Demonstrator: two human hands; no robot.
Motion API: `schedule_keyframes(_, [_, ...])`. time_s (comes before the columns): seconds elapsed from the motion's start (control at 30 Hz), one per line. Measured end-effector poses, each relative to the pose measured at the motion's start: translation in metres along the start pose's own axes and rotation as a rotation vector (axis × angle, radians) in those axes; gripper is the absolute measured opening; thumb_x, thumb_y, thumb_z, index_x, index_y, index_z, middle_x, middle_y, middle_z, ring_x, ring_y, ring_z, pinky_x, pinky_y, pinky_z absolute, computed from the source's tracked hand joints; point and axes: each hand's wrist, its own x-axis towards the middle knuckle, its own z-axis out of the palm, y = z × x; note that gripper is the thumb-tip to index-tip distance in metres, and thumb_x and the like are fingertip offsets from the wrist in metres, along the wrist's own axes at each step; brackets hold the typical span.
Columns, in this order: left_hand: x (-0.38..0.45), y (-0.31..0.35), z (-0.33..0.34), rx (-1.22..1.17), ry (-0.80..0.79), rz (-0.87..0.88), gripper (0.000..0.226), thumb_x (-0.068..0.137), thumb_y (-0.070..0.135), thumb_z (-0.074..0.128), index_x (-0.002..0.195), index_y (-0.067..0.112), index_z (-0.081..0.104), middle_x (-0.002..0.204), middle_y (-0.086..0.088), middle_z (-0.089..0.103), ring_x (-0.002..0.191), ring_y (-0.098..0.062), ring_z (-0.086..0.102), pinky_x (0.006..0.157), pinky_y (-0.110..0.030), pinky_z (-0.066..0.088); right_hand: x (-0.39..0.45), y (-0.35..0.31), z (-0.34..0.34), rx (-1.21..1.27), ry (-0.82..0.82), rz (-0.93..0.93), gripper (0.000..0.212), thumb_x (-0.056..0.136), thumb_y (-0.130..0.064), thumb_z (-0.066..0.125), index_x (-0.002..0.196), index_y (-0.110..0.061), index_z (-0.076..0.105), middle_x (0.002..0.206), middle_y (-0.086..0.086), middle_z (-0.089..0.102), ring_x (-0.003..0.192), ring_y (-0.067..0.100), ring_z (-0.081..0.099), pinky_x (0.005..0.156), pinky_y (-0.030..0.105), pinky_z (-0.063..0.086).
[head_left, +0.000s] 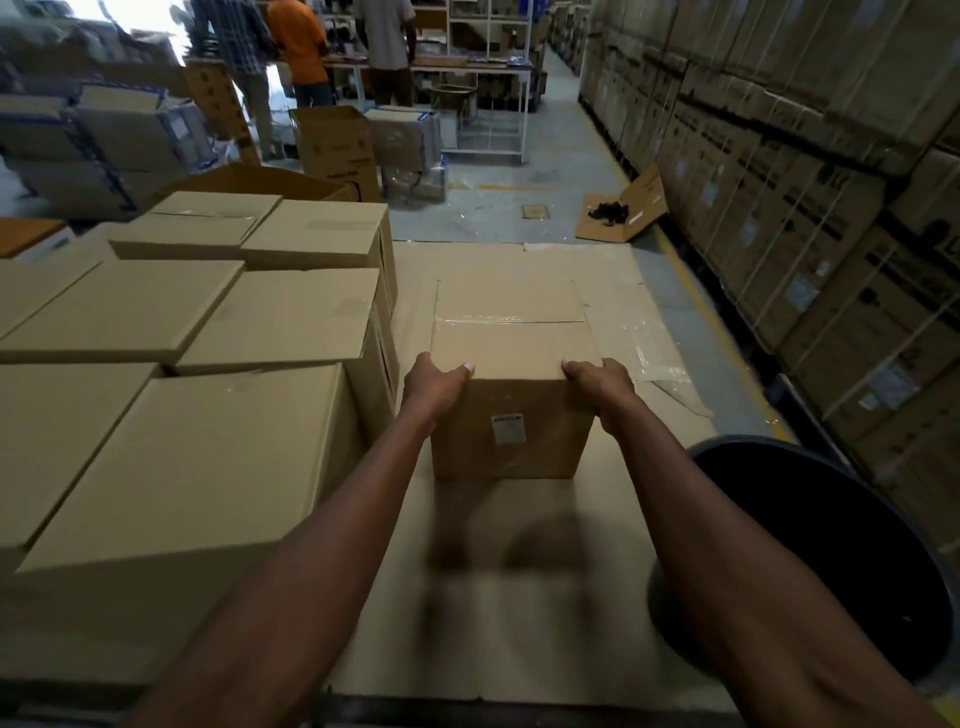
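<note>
A sealed brown cardboard box (511, 332) with clear tape across its top and a small white label on its near face stands on a flat cardboard sheet (519, 597). My left hand (434, 387) grips the box's near left top corner, thumb on the top edge. My right hand (602, 387) grips the near right top corner the same way. Both arms reach forward from the bottom of the view. The fingers on the box's sides are hidden.
A block of several stacked sealed cartons (208, 364) stands close on the left. A large black bin (831, 545) sits at the right. Tall strapped cartons (805, 156) line the right wall. People stand at a table (426, 65) in the back.
</note>
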Motion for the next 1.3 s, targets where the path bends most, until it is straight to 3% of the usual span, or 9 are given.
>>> schedule_keyframes(0.17, [-0.061, -0.036, -0.014, -0.015, 0.015, 0.026, 0.075, 0.091, 0.046, 0.071, 0.152, 0.017, 0.039, 0.146, -0.008, 0.055, 0.129, -0.031, 0.056, 0.102, -0.048, 0.053, -0.073, 0.030, -0.004, -0.027, 0.032, -0.005, 0.062, 0.095, -0.040, 0.069, 0.143, -0.007, 0.047, 0.140, 0.013, 0.057, 0.115, 0.028, 0.055, 0.097, 0.043, 0.051])
schedule_keyframes(0.23, [-0.085, -0.048, -0.023, 0.007, 0.002, 0.042, 0.083, 0.082, 0.055, 0.069, 0.151, 0.021, 0.039, 0.145, -0.007, 0.056, 0.127, -0.030, 0.058, 0.100, -0.050, 0.055, -0.100, 0.044, -0.006, -0.068, 0.051, -0.003, 0.066, 0.095, -0.041, 0.069, 0.146, -0.007, 0.046, 0.140, 0.012, 0.056, 0.119, 0.031, 0.056, 0.094, 0.041, 0.050])
schedule_keyframes(0.33, [-0.121, -0.060, -0.041, 0.075, -0.020, 0.040, 0.094, 0.071, 0.062, 0.063, 0.152, 0.021, 0.037, 0.145, -0.007, 0.057, 0.127, -0.031, 0.058, 0.100, -0.052, 0.054, -0.137, 0.059, -0.011, -0.120, 0.071, 0.017, 0.073, 0.086, -0.046, 0.071, 0.143, -0.007, 0.048, 0.137, 0.013, 0.059, 0.119, 0.034, 0.059, 0.099, 0.047, 0.054])
schedule_keyframes(0.5, [-0.174, -0.084, -0.060, 0.174, -0.043, 0.069, 0.085, 0.086, 0.054, 0.067, 0.152, 0.012, 0.033, 0.147, -0.012, 0.053, 0.129, -0.034, 0.055, 0.101, -0.052, 0.052, -0.197, 0.082, -0.016, -0.217, 0.089, 0.018, 0.066, 0.087, -0.047, 0.069, 0.137, -0.008, 0.051, 0.129, 0.011, 0.061, 0.112, 0.031, 0.061, 0.088, 0.041, 0.054])
schedule_keyframes(0.73, [-0.225, -0.118, -0.076, 0.054, -0.089, 0.120, 0.112, 0.061, 0.084, 0.056, 0.154, 0.025, 0.032, 0.149, -0.006, 0.051, 0.131, -0.028, 0.054, 0.100, -0.053, 0.054, -0.265, 0.114, -0.025, -0.122, 0.114, -0.055, 0.058, 0.093, -0.048, 0.069, 0.137, -0.014, 0.052, 0.122, 0.005, 0.062, 0.108, 0.024, 0.060, 0.091, 0.042, 0.055])
schedule_keyframes(0.83, [-0.231, -0.126, -0.082, -0.036, -0.116, 0.145, 0.120, 0.059, 0.095, 0.060, 0.156, 0.030, 0.031, 0.153, -0.006, 0.048, 0.137, -0.027, 0.051, 0.103, -0.055, 0.052, -0.281, 0.125, -0.031, 0.030, 0.039, -0.139, 0.066, 0.094, -0.050, 0.070, 0.146, -0.018, 0.046, 0.128, 0.000, 0.060, 0.112, 0.018, 0.058, 0.083, 0.029, 0.051])
schedule_keyframes(1.0, [-0.242, -0.166, -0.081, -0.151, -0.203, 0.178, 0.116, 0.062, 0.082, 0.078, 0.158, 0.041, 0.026, 0.158, 0.000, 0.045, 0.143, -0.022, 0.044, 0.112, -0.053, 0.046, -0.290, 0.167, -0.032, 0.147, -0.046, -0.206, 0.061, 0.087, -0.042, 0.079, 0.138, -0.027, 0.050, 0.122, -0.014, 0.064, 0.113, 0.000, 0.061, 0.075, 0.011, 0.053])
schedule_keyframes(1.13, [-0.250, -0.199, -0.066, -0.200, -0.253, 0.148, 0.111, 0.069, 0.065, 0.084, 0.160, 0.036, 0.027, 0.150, 0.005, 0.054, 0.137, -0.016, 0.053, 0.108, -0.045, 0.051, -0.278, 0.211, -0.023, 0.060, -0.078, -0.152, 0.081, 0.076, -0.061, 0.082, 0.145, -0.034, 0.049, 0.129, -0.013, 0.067, 0.118, 0.007, 0.064, 0.087, 0.029, 0.060])
schedule_keyframes(1.3, [-0.253, -0.214, -0.056, -0.243, -0.224, 0.101, 0.094, 0.076, 0.067, 0.078, 0.154, 0.033, 0.040, 0.143, 0.008, 0.061, 0.132, -0.013, 0.058, 0.097, -0.026, 0.055, -0.267, 0.232, -0.017, 0.071, -0.097, -0.142, 0.062, 0.094, -0.044, 0.072, 0.149, -0.044, 0.043, 0.135, -0.008, 0.066, 0.121, 0.018, 0.065, 0.088, 0.043, 0.063])
